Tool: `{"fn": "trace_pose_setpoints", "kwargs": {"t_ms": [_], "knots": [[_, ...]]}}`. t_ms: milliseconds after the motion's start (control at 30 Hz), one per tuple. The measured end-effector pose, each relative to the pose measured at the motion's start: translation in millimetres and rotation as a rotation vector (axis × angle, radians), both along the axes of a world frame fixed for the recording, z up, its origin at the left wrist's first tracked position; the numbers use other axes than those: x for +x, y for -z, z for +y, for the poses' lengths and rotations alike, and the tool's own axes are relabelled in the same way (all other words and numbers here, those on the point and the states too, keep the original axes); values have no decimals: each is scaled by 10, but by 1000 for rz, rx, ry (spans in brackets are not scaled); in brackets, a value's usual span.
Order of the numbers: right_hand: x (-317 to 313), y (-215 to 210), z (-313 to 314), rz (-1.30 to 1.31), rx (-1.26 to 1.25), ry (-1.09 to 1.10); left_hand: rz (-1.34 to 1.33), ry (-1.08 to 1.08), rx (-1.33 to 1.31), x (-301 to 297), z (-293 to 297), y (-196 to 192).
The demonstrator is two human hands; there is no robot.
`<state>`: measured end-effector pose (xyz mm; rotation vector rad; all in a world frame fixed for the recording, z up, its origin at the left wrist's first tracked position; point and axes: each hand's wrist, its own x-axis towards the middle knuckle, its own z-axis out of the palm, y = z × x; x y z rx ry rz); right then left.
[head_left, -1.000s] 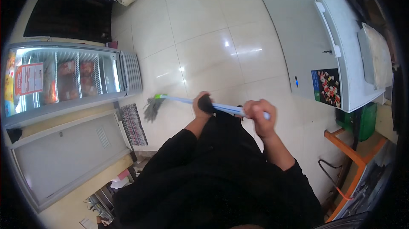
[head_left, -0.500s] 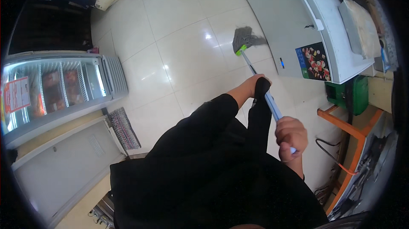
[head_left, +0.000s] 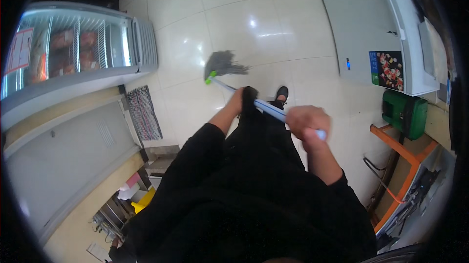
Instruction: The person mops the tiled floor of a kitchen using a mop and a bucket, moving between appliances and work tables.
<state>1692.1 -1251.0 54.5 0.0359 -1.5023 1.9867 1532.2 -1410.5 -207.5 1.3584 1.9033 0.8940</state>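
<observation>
Both my hands are on a string mop's pale blue handle [head_left: 268,110], which slants from the lower right up to the left. My right hand [head_left: 308,120] wraps round it near the top end, whose tip sticks out past the fist. Lower down, my left hand [head_left: 236,103] is closed round the shaft; a black shape beside it hides some of its fingers. At the far end a bright green clamp [head_left: 211,77] holds the grey mop strings [head_left: 223,63], which lie spread on the pale tiled floor [head_left: 244,23].
A lit glass-topped display fridge [head_left: 141,43] stands at the left, with a woven mat [head_left: 144,112] near it. At the right are a grey-white freezer [head_left: 356,23], a green box [head_left: 404,114] and an orange-framed stand [head_left: 403,180]. My dark shoe [head_left: 282,94] is beyond the handle.
The mop head has swept left and somewhat nearer across the floor. Both hands have moved left with the handle, which now slants more sideways. My shoe has come into view.
</observation>
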Motion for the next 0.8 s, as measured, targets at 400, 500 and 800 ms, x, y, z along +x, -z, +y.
{"fn": "trace_pose_setpoints", "kwargs": {"t_ms": [400,500,800], "knots": [[253,334,-690,-257,-11,177,236,-225,293,-212,-559,-325],[501,-398,-539,-172,68,305,-384,3,202,328,-75,-523],[624,-768,-973,-178,463,198,-882,534,282,1150,840,-126]]}}
